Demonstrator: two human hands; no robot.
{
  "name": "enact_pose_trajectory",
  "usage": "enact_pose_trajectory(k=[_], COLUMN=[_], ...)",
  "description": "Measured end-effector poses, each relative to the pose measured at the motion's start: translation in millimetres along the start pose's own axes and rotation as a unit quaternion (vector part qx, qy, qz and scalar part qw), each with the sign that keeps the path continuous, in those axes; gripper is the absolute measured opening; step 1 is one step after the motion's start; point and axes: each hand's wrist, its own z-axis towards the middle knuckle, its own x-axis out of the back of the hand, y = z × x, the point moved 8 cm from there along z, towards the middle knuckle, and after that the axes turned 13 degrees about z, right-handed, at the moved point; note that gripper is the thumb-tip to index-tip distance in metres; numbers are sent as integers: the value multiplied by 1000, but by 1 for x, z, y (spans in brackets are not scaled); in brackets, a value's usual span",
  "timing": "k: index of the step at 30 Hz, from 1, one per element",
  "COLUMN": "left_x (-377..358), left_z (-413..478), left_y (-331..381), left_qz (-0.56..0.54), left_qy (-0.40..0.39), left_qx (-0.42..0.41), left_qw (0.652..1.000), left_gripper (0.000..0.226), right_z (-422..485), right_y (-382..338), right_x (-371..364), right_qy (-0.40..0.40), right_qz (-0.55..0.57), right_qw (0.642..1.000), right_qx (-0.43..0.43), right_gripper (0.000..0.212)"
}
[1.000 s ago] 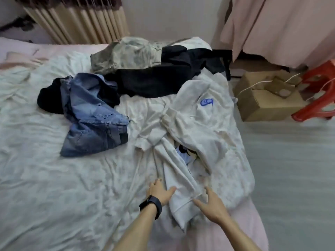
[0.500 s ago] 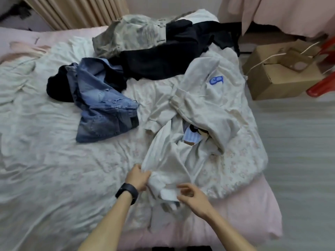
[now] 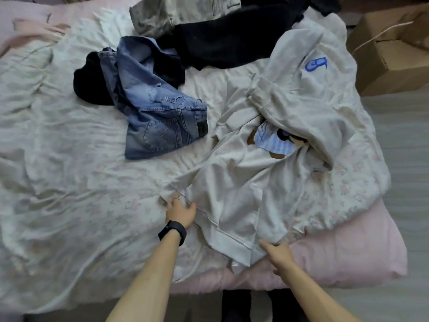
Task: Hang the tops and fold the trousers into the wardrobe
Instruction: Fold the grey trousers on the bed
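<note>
At the near edge of the pink mattress [image 3: 348, 259], the left hand [image 3: 180, 211] lies flat, fingers straight, against the cream cotton sweatshirt [image 3: 232, 194]. The right hand [image 3: 278, 253] touches its hem; fingertips hidden, grip indeterminate.

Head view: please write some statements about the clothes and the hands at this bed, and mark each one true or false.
1. The jeans lie left of the white top. True.
2. The left hand has a black band on its wrist. True.
3. The box stands on the bed. False: it stands on the floor beside the bed.
4. The right hand holds a hanger. False: it touches the white top's hem, and no hanger shows.
5. The hoodie bears a red logo. False: the logo is blue.
</note>
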Motion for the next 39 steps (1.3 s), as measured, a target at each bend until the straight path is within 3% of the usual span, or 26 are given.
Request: enact_pose_trajectory(k=[3,6,8,10,14,19,22,25,27,30,33,35,39], left_x=[-2,7,14,11,5,15,18,6,-19,-85,-151,-174,-185], left_z=[13,32,45,57,47,-35,-95,-143,-163,-182,-196,-206,-208], left_y=[3,8,13,9,3,2,-10,-35,-55,-79,-102,-103,-55], left_qz=[-11,112,217,244,254,169,51,-16,-21,36,148,162,126], left_qy=[39,111,149,122,67,107,111,119,113,26,-104,-124,-112], left_qx=[-6,-32,-68,-66,-55,-45,-38,-11,10,31,83,89,-3], left_qw=[999,987,962,960,963,979,992,993,993,999,980,975,986], left_gripper=[80,87,92,95,49,40,32,39,42,39,54,65,64], right_z=[7,12,12,8,-15,-50,-84,-103,-97,-64,-40,-40,-54], right_y=[16,23,23,23,4,-61,-105,-119,-105,-36,31,50,38], right_x=[-17,-25,-27,-22,19,144,228,284,292,292,273,252,207], right_qy=[-19,-20,-21,-26,9,160,234,279,263,210,134,95,32], right_qz=[13,1,-19,-32,-7,18,21,-11,-81,-177,-269,-303,-322], right_qw=[1000,1000,999,998,990,964,928,900,905,937,946,940,928], right_qx=[-9,5,26,55,140,210,290,333,326,217,119,122,184], right_gripper=[38,56,47,37,7,18,23,25,22,18,41,49,55])
